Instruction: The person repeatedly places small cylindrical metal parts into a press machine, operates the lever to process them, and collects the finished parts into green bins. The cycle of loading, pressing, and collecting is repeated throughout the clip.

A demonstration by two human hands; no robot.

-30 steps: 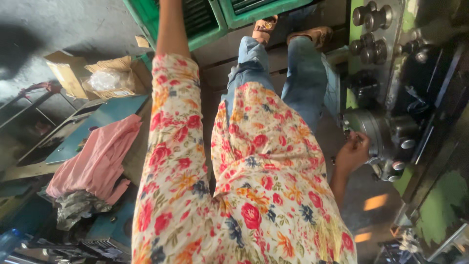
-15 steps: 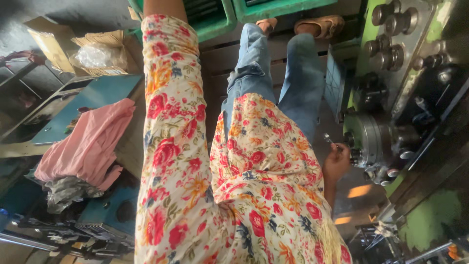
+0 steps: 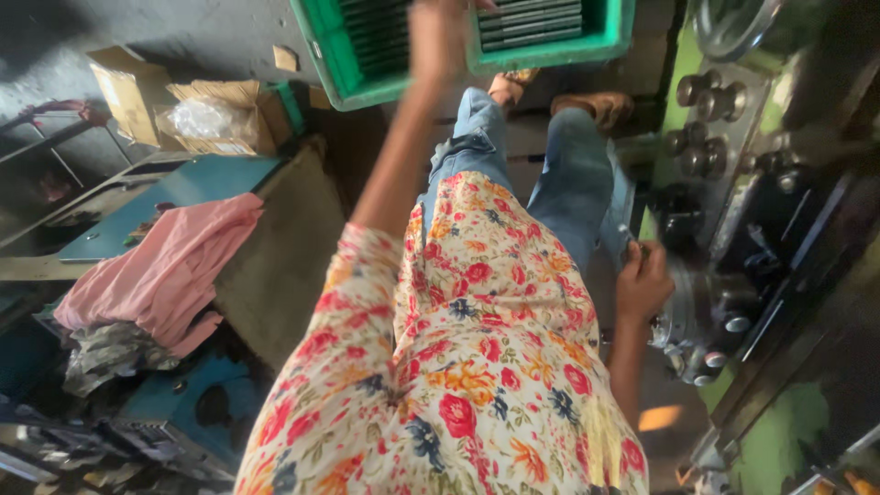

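A worker's left hand (image 3: 440, 37) reaches over the near rim of a green crate (image 3: 367, 64) of dark flat parts stacked with their long sides across it; its grasp is blurred beyond telling. The right hand (image 3: 642, 280) is curled shut around a small metal piece (image 3: 626, 235), hard against the lathe chuck (image 3: 692, 316), in the tight space between the worker's legs and the machine.

We see a green crate (image 3: 348, 55) of smooth, slightly glossy plastic at twelve o'clock, its dark metal parts (image 3: 532, 18) dull. At three o'clock our machine (image 3: 733, 275) is painted metal, its steel knobs (image 3: 697, 92) worn and faintly shiny. Our shirt (image 3: 477, 367) is soft printed cloth, our jeans (image 3: 568, 183) faded denim. At nine o'clock lies matt pink cloth (image 3: 165, 275); at eleven, rough brown cardboard boxes (image 3: 137, 92).
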